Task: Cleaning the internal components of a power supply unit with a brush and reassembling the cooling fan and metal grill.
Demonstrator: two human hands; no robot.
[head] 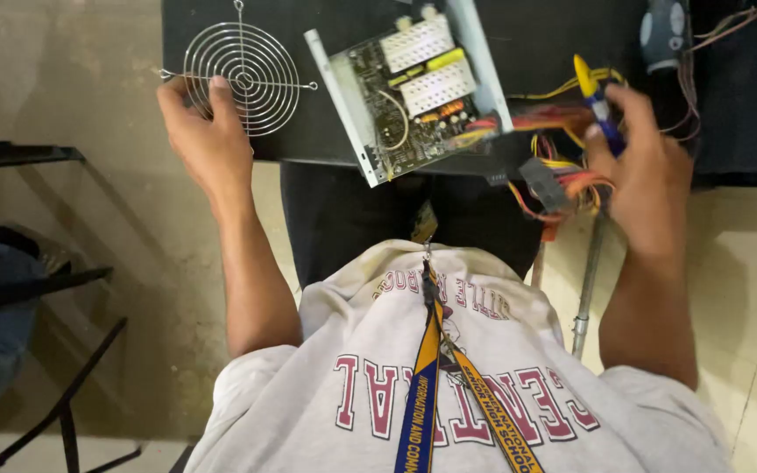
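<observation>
An opened power supply unit (pixel 413 88) lies on the black table (pixel 554 35), its circuit board and white heat sinks exposed, with a bundle of red, yellow and orange wires (pixel 562 166) trailing off the table edge. My right hand (pixel 646 171) grips a screwdriver with a blue and yellow handle (pixel 596 101) just right of the unit, over the wires. My left hand (pixel 208 140) rests at the table's left edge, fingers touching the round wire fan grille (pixel 245 79).
Another screwdriver with a grey and blue handle (pixel 663 35) lies at the table's back right beside thin wires. A metal table leg (pixel 587 280) drops below. A black chair frame (pixel 45 280) stands left on the tiled floor.
</observation>
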